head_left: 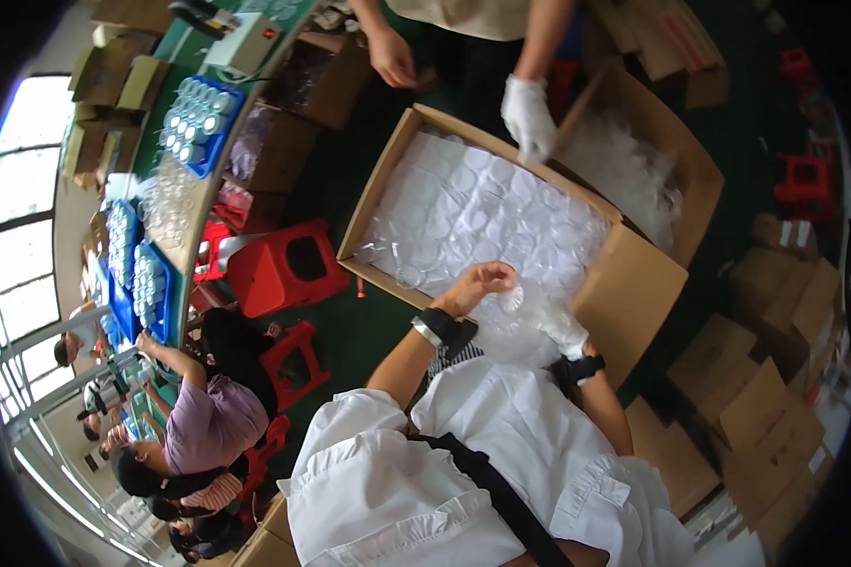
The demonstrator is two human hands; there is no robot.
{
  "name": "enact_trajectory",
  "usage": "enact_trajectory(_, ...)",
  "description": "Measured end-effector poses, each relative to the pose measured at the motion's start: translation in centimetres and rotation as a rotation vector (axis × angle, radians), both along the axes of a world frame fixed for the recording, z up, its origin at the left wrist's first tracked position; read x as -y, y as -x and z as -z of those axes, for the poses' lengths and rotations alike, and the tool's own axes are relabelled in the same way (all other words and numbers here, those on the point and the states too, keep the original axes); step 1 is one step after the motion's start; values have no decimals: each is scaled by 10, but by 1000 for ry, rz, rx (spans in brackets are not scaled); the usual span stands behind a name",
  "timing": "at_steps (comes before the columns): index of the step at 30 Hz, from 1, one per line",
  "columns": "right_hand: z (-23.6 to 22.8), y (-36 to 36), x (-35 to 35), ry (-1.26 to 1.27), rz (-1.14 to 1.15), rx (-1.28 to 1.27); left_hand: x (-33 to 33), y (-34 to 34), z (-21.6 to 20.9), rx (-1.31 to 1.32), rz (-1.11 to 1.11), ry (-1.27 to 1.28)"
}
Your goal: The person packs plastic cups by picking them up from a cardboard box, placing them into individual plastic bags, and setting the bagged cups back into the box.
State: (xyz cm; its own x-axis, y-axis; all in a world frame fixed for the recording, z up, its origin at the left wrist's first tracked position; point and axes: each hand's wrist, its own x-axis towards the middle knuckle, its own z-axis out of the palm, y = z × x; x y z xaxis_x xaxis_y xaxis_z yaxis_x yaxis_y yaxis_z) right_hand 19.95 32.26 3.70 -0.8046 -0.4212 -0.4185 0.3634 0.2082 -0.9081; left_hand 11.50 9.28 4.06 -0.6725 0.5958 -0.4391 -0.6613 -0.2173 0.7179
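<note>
My left hand (482,283), bare and with a dark band at the wrist, is closed in a pinch on a small clear ribbed disc (512,299). Beside it my right hand (563,329), in a white glove, has its fingers curled at a crumpled clear plastic bag (509,338). What lies inside the bag is hard to make out. Both hands are over the near edge of a large open cardboard box (373,203). Rows of clear round plastic pieces (477,203), some under clear film, fill that box.
Across the box stands a person, one gloved hand (529,118) near its far rim. A second carton (695,203) holds clear bags. Red stools (288,269) stand left, by a bench with blue trays (219,142) of jars and seated people. Flattened cartons (775,444) lie right.
</note>
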Motion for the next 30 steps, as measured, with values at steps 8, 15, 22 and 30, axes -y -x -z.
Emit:
enact_trajectory(8, 37, 26, 1, 72, 404, 250, -11, -8, 38, -165, -173, 275)
enact_trajectory(15, 40, 4, -17, -304, 462, 41, 10, 10, 26, -620, -345, 777)
enact_trajectory(22, 20, 19, -13, -952, 209, -72, 12, 34, -3, -869, -265, 862)
enact_trajectory(30, -10, 49, 56, 146, 424, -205, -12, 37, -48, -811, -141, 688)
